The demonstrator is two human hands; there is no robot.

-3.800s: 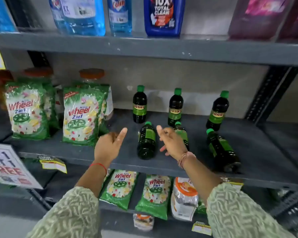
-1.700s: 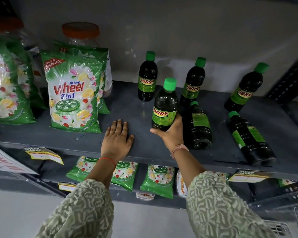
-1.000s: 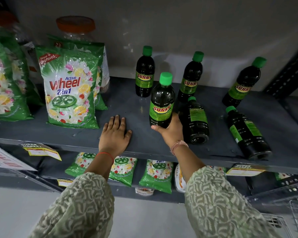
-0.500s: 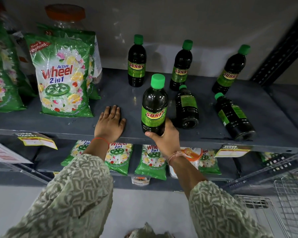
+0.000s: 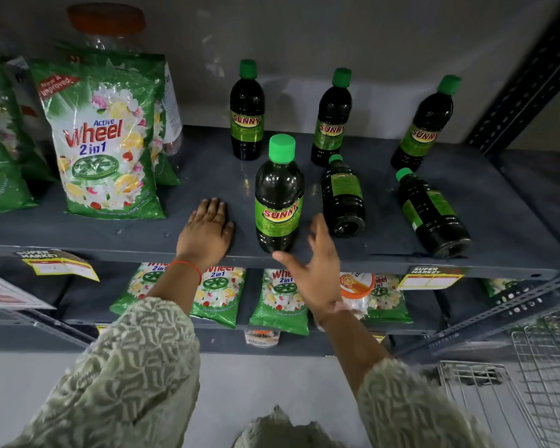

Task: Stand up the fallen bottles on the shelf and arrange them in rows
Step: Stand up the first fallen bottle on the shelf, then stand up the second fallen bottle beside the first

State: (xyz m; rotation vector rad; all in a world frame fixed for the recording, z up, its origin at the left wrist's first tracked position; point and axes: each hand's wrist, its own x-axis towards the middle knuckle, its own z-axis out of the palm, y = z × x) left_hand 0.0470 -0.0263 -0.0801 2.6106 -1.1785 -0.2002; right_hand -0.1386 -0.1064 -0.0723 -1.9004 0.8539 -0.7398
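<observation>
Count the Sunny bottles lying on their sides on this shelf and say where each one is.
2. One fallen bottle lies mid-shelf, just right of the upright front bottle. The other fallen bottle lies further right, near the shelf's front edge. None appears hidden.

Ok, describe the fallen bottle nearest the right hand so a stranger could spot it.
Find the grey shelf holding dark bottles with green caps. Just beyond the open right hand, the middle fallen bottle lies on its side, base toward the front edge. Unlike the upright bottle on its left, it lies flat; the other fallen bottle lies farther right.
</observation>
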